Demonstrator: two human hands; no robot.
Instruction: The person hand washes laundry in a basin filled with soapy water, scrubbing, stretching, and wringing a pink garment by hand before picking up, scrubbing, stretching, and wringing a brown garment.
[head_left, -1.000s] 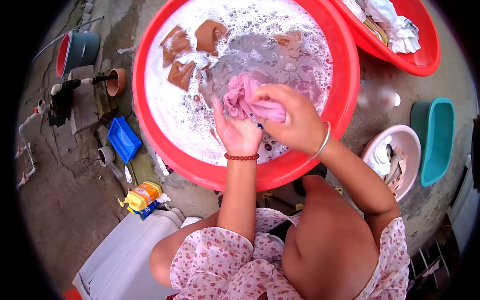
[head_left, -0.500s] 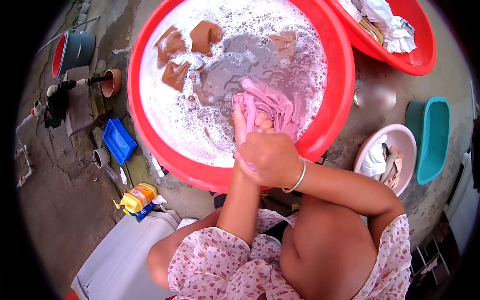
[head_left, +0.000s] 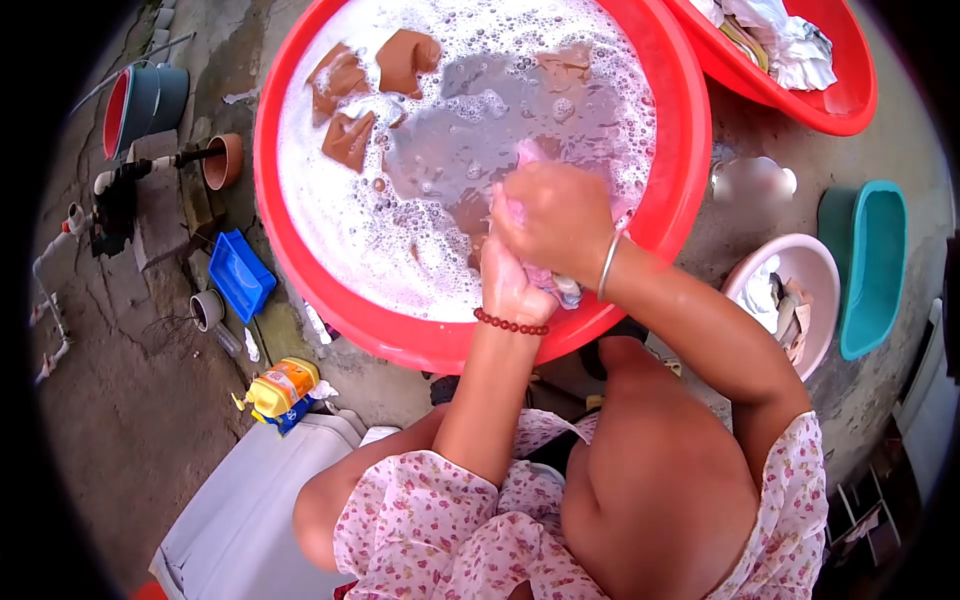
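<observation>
Over the near side of a large red tub full of sudsy water, both hands grip a wet pink cloth. My right hand, with a silver bangle at its wrist, is closed in a fist round the bunched cloth. Just below and left of it, my left hand faces palm up, its fingers curled on the cloth, beaded bracelet showing. Most of the cloth is hidden by the hands; part hangs by the near rim. Several brown cloth pieces poke up through the foam.
Another red basin holding white clothes stands at the upper right. A pale pink basin with clothes and a teal tub are on the right. Left lie a blue tray and a yellow bottle.
My right hand has moved forward from over the left wrist, uncovering the bracelet. The pink cloth, spread in the water before, is now bunched up in both hands.
</observation>
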